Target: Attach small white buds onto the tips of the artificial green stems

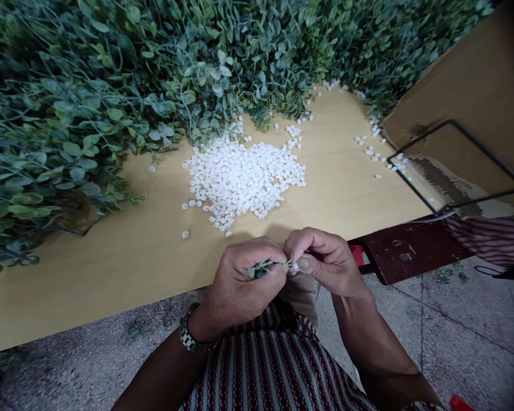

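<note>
My left hand (248, 279) is closed around a small artificial leaf sprig (260, 268), its green leaves showing inside the curled fingers. The thin stem end sticks out toward my right hand (325, 260), whose thumb and forefinger pinch a small white plastic ring (295, 266) at the stem tip. Whether the stem passes through the ring is too small to make out. Both hands meet just over the table's near edge. Beyond them a pile of the same white rings (244, 177) lies on the tabletop.
Heaps of artificial greenery (154, 74) cover the far and left parts of the wooden table (154, 245). At right stand a torn cardboard piece (462, 85) and a black wire frame (488, 137), with loose rings near them. A dark red stool (411, 251) is beside the table.
</note>
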`<state>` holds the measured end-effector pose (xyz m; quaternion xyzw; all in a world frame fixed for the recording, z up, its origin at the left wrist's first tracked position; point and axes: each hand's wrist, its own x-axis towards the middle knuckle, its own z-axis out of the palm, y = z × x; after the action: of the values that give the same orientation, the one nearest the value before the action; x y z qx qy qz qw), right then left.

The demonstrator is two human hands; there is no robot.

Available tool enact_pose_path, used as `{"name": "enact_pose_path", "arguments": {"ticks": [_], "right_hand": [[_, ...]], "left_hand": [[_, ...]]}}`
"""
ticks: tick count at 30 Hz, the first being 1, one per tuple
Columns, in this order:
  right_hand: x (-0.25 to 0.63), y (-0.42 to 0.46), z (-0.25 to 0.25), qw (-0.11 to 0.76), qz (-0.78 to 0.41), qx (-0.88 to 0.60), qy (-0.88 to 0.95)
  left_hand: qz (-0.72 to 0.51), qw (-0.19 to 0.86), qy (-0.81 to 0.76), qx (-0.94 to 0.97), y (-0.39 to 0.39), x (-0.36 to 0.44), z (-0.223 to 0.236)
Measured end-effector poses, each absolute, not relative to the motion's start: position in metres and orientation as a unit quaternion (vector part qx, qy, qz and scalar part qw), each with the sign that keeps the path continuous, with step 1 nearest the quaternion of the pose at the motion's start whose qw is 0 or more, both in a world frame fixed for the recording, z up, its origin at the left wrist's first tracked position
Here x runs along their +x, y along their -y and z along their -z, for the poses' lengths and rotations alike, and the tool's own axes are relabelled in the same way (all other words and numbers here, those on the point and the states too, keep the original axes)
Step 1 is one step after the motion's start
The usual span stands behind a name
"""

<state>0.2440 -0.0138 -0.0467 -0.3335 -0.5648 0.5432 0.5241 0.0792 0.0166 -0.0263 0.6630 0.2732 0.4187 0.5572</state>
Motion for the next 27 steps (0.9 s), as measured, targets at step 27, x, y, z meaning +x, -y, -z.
{"name": "enact_pose_path", "arguments": {"ticks": [27], "right_hand": [[0.234,0.018,0.046,0.507,-0.400,-0.412,0.642]], "left_hand": [[-0.400,0.532,-0.308,0.680,-0.017,0.079,0.028]]}}
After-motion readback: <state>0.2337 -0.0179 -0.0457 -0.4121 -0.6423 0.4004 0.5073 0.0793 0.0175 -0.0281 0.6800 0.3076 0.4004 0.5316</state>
